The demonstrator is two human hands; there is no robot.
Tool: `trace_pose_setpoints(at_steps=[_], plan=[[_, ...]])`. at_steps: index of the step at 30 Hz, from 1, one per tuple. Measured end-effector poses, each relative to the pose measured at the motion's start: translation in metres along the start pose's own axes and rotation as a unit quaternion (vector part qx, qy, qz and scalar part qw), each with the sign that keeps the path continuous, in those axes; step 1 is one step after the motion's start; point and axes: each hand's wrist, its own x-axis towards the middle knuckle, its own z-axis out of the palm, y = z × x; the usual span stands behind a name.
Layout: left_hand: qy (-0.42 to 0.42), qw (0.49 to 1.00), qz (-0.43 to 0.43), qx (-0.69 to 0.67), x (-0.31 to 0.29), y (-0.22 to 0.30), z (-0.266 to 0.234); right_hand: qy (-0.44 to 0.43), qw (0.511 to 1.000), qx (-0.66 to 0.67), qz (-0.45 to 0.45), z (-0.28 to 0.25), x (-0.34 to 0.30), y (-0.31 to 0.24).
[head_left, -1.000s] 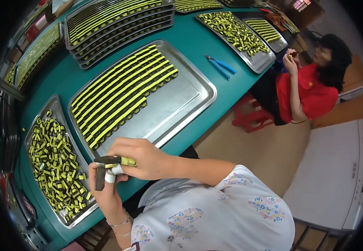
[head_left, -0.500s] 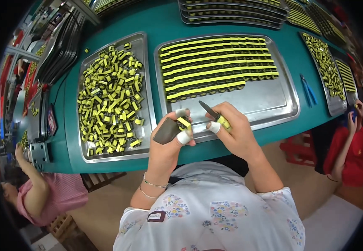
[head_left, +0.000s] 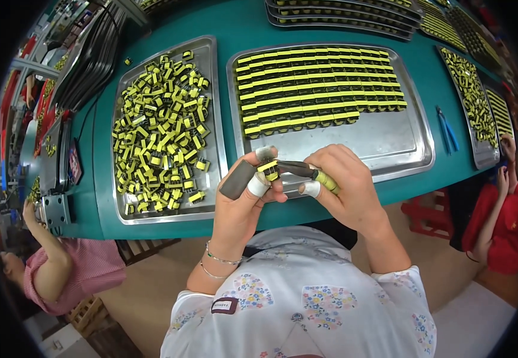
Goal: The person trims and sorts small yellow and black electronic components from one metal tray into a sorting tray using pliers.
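Note:
My left hand [head_left: 235, 209], with white tape on thumb and finger, pinches a small yellow-and-black coil component [head_left: 268, 171]. A dark grey-brown rectangular piece [head_left: 237, 180] also rests in that hand, beside the thumb. In my right hand [head_left: 351, 188] is a tool with a dark pointed blade and a yellow-wrapped handle [head_left: 297, 169]. Its tip meets the component or lies right beside it; actual contact is hard to make out. Both hands are over the table's near edge, in front of a metal tray [head_left: 390, 140] holding neat rows of the same components [head_left: 321, 86].
On the left, another metal tray [head_left: 216, 119] holds a loose heap of components [head_left: 160, 137]. Blue-handled pliers [head_left: 448, 132] lie right of the row tray. Stacked trays [head_left: 342, 18] stand at the back. Co-workers sit at left [head_left: 74, 271] and right [head_left: 495, 221].
The tool's tip has swung down and left from pointing up and away to the component in my left hand. The trays and table sit slightly shifted in view.

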Motion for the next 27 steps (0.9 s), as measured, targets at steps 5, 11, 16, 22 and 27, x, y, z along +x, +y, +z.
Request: trace_pose_setpoints(at_steps=[5,11,16,22,27], plan=[[0.009,1.0,-0.021,0.022,-0.002,-0.001,0.002,-0.003,0.999,-0.033,-0.022,-0.005,0.004,-0.001],[0.016,0.998,-0.017,0.057,-0.003,-0.002,0.002,-0.013,0.997,-0.052,-0.057,-0.01,0.006,0.0],[0.014,0.996,-0.009,0.093,-0.003,-0.002,0.002,-0.011,0.992,-0.087,-0.089,-0.009,0.002,0.004],[-0.014,0.995,-0.018,0.099,-0.004,0.0,0.001,-0.005,0.984,-0.133,-0.12,-0.013,0.0,0.004],[-0.019,0.995,-0.01,0.1,-0.004,-0.001,0.004,0.012,0.989,-0.107,-0.105,-0.013,-0.001,0.003]])
